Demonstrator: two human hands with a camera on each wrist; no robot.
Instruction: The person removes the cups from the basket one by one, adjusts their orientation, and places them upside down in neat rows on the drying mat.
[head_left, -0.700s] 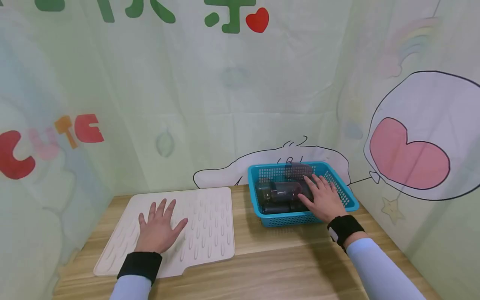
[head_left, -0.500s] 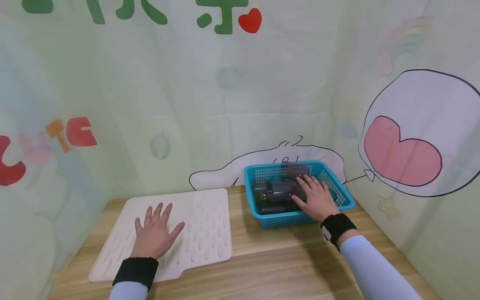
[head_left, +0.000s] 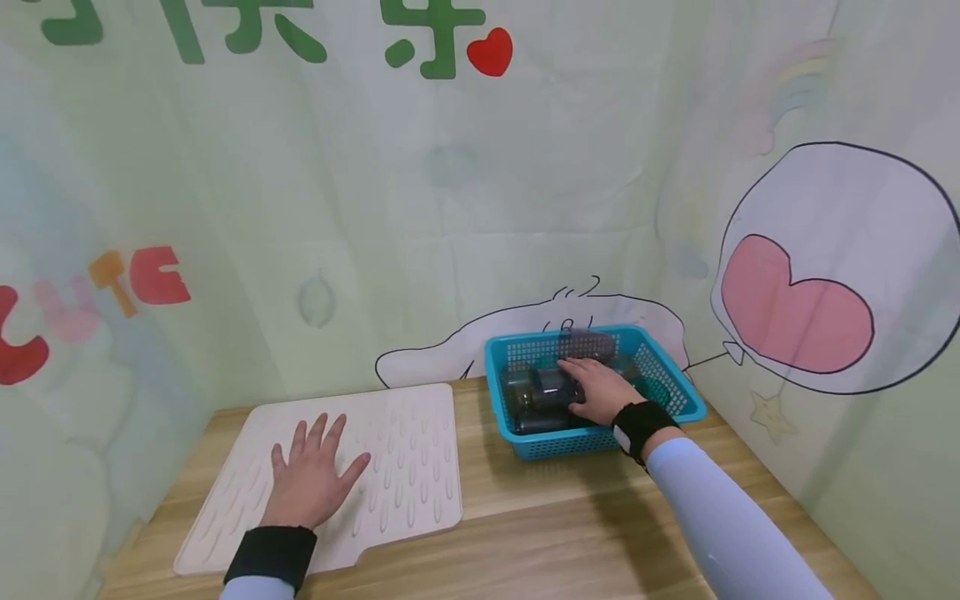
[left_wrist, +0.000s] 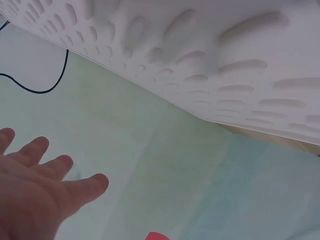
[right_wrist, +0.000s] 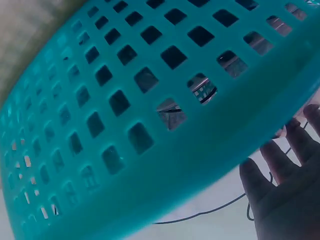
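Observation:
In the head view, a blue plastic basket holds several dark, see-through cups lying on their sides. My right hand reaches over its front rim, fingertips at the end of one cup, with the thumb lower, on the near side. The right wrist view shows that hand's fingers extended beyond the basket wall. On the left, my left hand is spread over a white ridged drying mat, holding nothing. The left wrist view shows its fingers apart below the ridged mat.
Both the mat and the basket lie on a wooden table. Behind them hangs a pale printed curtain, which also closes off both sides. Another dark cup leans at the basket's back.
My right hand has moved left and lower into the basket, its fingers reaching the dark cup. The left hand keeps its spread pose over the mat. The head view has shifted slightly.

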